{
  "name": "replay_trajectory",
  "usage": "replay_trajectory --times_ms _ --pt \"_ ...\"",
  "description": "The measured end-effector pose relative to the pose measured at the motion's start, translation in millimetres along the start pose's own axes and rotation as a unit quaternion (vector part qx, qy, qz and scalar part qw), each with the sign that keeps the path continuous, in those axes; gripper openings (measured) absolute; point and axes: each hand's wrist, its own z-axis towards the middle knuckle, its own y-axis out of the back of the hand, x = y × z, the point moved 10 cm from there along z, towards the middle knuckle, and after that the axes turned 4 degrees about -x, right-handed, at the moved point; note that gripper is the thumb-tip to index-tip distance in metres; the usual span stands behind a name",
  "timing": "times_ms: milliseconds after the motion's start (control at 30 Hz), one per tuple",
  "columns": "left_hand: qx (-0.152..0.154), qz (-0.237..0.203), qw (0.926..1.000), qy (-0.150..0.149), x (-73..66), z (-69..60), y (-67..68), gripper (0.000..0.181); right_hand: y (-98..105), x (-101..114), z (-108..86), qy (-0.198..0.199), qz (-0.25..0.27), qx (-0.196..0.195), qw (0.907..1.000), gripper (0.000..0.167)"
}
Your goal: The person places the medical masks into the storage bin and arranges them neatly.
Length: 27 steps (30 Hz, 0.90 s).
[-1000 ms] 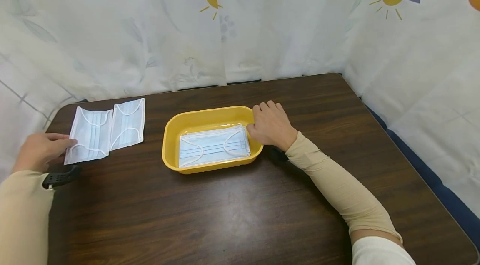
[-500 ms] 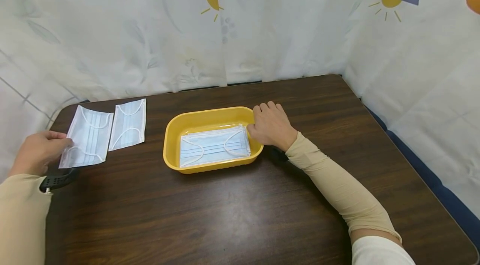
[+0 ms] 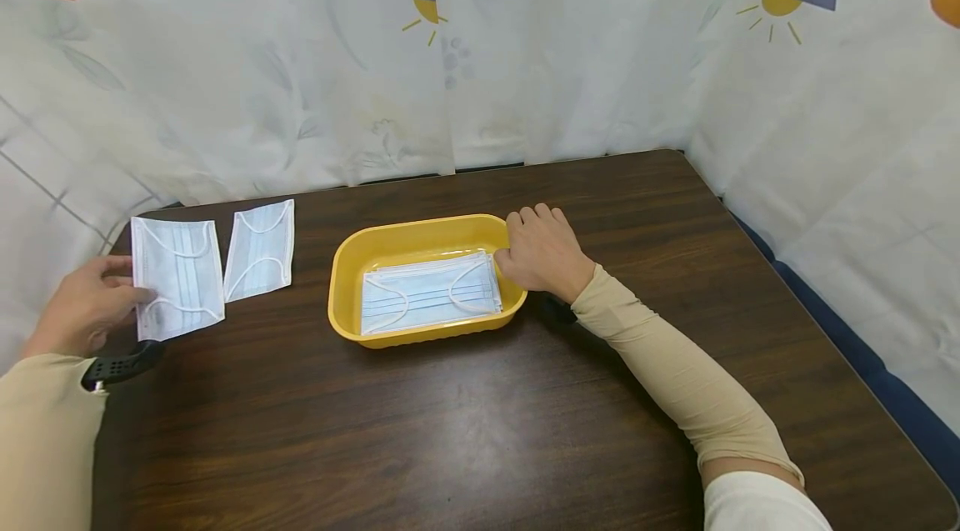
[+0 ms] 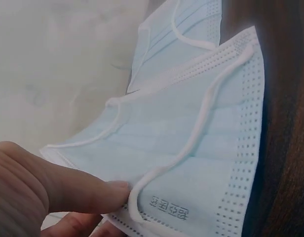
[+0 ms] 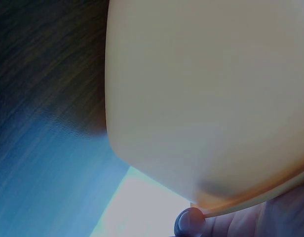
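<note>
At the table's left end, my left hand (image 3: 86, 304) pinches the near-left edge of a pale blue face mask (image 3: 178, 277) between thumb and fingers. In the left wrist view the thumb (image 4: 93, 195) lies on the mask's (image 4: 191, 133) edge beside a white ear loop. A second face mask (image 3: 259, 252) lies just right of it. My right hand (image 3: 546, 252) grips the right rim of a yellow plastic basin (image 3: 420, 231). Inside the basin is a stack of face masks (image 3: 427, 294), ear loops showing on top. The right wrist view shows the basin's outer wall (image 5: 206, 98) close up.
The dark wood-grain table (image 3: 465, 423) stretches in front of the basin and off to the right. A white printed curtain (image 3: 570, 81) hangs along the back and sides. Black straps circle both wrists.
The left hand's mask first shifted slightly left and nearer, then turned straighter, its far edge swinging left. The second mask and the right hand on the basin look unmoved.
</note>
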Motion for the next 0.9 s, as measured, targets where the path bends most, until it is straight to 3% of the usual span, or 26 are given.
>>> replay_trajectory --times_ms 100,300,433,600,700,767,800,900 --pt "0.001 -0.003 1.0000 -0.009 0.1 -0.2 -1.8 0.077 -1 0 0.2 0.000 0.001 0.004 1.0000 0.028" --pt "-0.001 0.003 1.0000 0.002 6.1 -1.6 -4.4 0.079 -2 1 0.3 -0.002 0.000 0.010 0.9999 0.029" --pt "0.012 -0.047 0.9987 -0.017 3.9 -4.2 -5.1 0.071 -3 2 0.3 -0.001 -0.002 0.011 0.9999 0.030" --pt "0.023 -0.135 0.9902 -0.028 -4.2 -8.5 -3.4 0.054 -4 2 1.0 0.001 -0.005 0.008 1.0000 0.029" --pt "0.018 -0.124 0.9919 -0.022 -9.3 -8.3 0.3 0.072 -4 0 1.6 -0.002 -0.005 0.009 0.9999 0.030" --pt "0.016 -0.118 0.9927 -0.019 -11.9 -7.7 2.8 0.073 -4 -1 1.6 -0.003 -0.004 0.009 0.9999 0.031" --pt "0.009 -0.086 0.9962 -0.015 -13.5 -8.0 4.8 0.083 -4 -1 1.5 -0.004 -0.003 0.009 0.9999 0.032" --pt "0.004 -0.072 0.9972 -0.019 -18.8 -9.9 7.8 0.080 -3 -2 0.6 -0.002 -0.002 0.004 1.0000 0.031"
